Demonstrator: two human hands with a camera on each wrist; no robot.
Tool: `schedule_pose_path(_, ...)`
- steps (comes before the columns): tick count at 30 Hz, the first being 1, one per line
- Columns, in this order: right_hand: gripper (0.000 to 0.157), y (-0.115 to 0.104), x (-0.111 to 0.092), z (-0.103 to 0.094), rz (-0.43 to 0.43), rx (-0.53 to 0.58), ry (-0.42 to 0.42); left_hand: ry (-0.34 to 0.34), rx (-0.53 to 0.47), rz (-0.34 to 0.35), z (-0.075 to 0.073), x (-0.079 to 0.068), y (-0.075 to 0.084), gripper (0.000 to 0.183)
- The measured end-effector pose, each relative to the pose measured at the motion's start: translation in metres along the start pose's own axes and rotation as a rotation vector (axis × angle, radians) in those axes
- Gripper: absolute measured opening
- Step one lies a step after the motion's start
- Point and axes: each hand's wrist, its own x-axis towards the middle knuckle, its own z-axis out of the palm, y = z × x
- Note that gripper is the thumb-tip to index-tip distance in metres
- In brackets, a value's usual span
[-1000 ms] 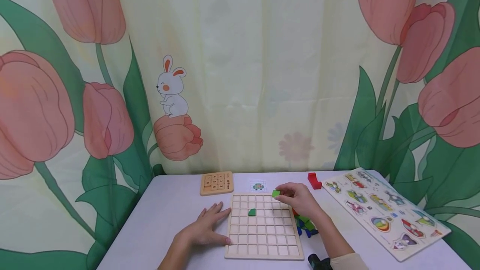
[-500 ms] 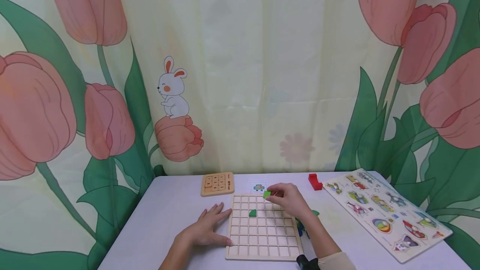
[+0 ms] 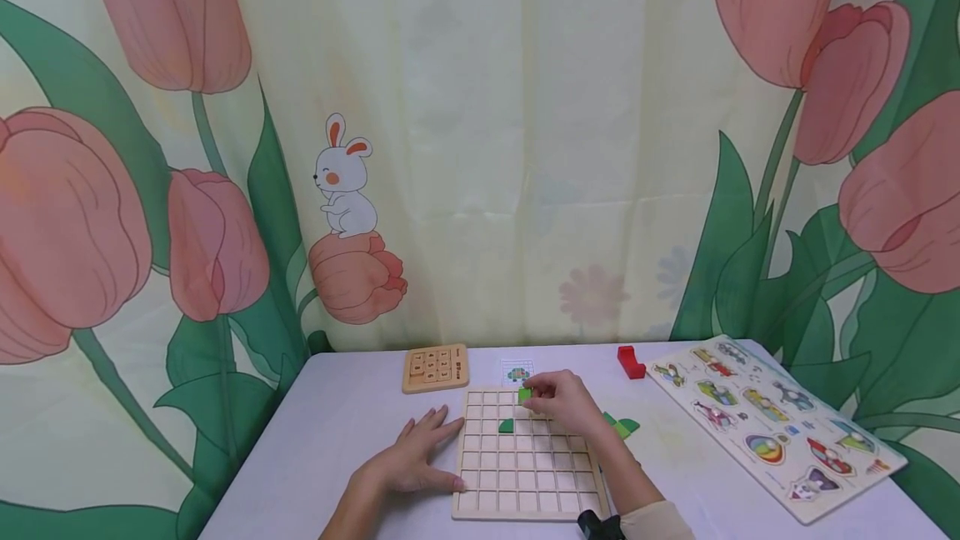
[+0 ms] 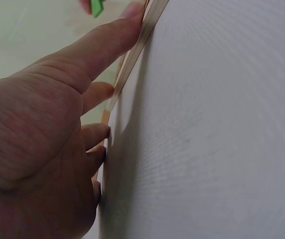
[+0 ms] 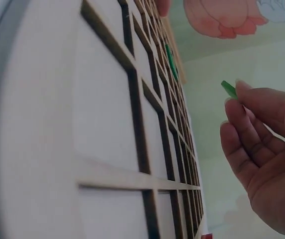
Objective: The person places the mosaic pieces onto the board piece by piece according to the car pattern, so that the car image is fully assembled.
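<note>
A wooden grid board [image 3: 531, 517] lies flat on the white table. My left hand [image 3: 408, 455] has its fingers spread, with the thumb and index fingertip at the board's left edge; the left wrist view shows the thumb [image 4: 100, 47] along that wooden edge. Over the board's far rows, my right hand [image 3: 566, 402] pinches a light green square tile [image 3: 523, 396] between thumb and fingertips. Seen from the right wrist, this green tile [image 5: 228, 89] is held above the grid. A darker green rounded piece [image 3: 507, 425] sits in one cell, nearer and left of the pinched tile.
Loose green pieces [image 3: 621, 424] lie right of the board, partly behind my right forearm. Beyond the board are a small picture card [image 3: 517, 372], a wooden number puzzle [image 3: 435, 369] and a red block [image 3: 632, 363]. A large picture puzzle [image 3: 776, 427] lies at the right.
My right hand has moved left and slightly nearer with the green tile, from the board's far right toward its middle columns. The left hand has stayed at the board's edge.
</note>
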Motion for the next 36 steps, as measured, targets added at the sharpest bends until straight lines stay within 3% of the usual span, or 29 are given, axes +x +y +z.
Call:
schedule_pose_path(9,0.028,0.006,-0.004,0.008,0.068,-0.003,-0.097,-0.001,0.006,0.002,0.001,0.0,0.0,0.101)
schedule_pose_path(23,0.023,0.007,-0.007,0.011,-0.063,-0.167,-0.157,0.008,-0.005,0.022,-0.005,-0.001,0.003,0.101)
schedule_pose_path(36,0.018,0.004,-0.009,0.012,-0.047,-0.254,-0.175,0.006,-0.008,0.014,-0.001,-0.003,0.001,0.1)
